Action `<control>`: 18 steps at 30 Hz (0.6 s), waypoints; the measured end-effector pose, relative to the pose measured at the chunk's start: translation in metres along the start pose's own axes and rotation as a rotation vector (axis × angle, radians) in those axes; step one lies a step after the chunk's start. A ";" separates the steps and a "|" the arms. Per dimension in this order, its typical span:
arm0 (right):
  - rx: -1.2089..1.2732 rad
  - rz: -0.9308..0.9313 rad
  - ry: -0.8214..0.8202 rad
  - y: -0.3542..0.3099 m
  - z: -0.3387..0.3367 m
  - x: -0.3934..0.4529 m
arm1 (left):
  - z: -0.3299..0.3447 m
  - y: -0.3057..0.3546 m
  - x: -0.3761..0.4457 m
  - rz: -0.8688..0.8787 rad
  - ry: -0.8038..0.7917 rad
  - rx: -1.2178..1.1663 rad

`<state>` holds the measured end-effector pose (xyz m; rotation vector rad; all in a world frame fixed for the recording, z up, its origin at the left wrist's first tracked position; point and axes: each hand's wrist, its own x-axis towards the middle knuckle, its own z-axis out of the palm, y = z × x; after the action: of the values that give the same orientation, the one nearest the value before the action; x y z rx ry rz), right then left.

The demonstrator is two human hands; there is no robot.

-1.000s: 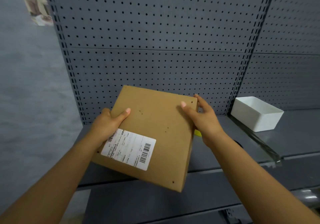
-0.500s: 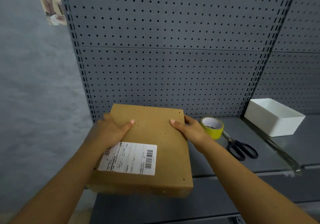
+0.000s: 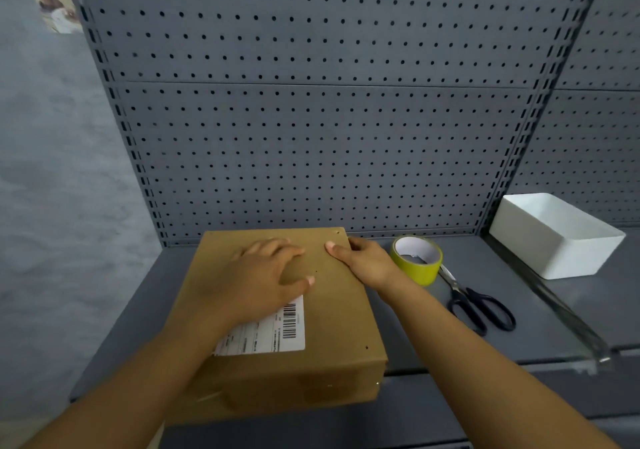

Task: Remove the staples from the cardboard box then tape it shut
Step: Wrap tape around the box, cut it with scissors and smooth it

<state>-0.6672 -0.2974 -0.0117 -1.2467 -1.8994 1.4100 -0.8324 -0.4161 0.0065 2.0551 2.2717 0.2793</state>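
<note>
A flat brown cardboard box (image 3: 332, 327) lies on the grey shelf (image 3: 433, 337), its near end overhanging the front edge. A white shipping label (image 3: 273, 330) with a barcode is on its top face. My left hand (image 3: 263, 278) rests flat on top of the box, fingers spread, partly covering the label. My right hand (image 3: 363, 259) grips the box's far right edge, thumb on top and fingers round the side. A roll of yellow-green tape (image 3: 417, 258) stands just right of my right hand, and black-handled scissors (image 3: 478, 301) lie beside it.
A white rectangular bin (image 3: 554, 237) stands at the back right on the neighbouring shelf. A grey pegboard wall (image 3: 311, 119) rises behind the shelf. A clear strip (image 3: 568, 320) runs along the divide between the two shelves. A grey wall is at the left.
The box came down from a tilted hold in the air to lie flat on the shelf. My left hand moved from the box's left edge onto its top face.
</note>
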 end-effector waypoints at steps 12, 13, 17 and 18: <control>-0.552 -0.230 0.265 0.027 -0.090 -0.009 | 0.003 0.044 0.055 0.083 0.049 -0.214; -0.649 -0.172 0.202 0.034 -0.099 -0.011 | 0.005 0.050 0.062 0.093 0.044 -0.236; -1.004 -0.084 0.088 0.058 -0.119 -0.012 | 0.014 0.063 0.084 0.110 0.029 -0.265; -1.025 -0.098 0.100 0.062 -0.120 -0.011 | 0.015 0.064 0.087 0.110 0.027 -0.251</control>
<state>-0.5435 -0.2431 -0.0236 -1.5357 -2.6476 0.2291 -0.7766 -0.3229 0.0093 2.0578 2.0197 0.5708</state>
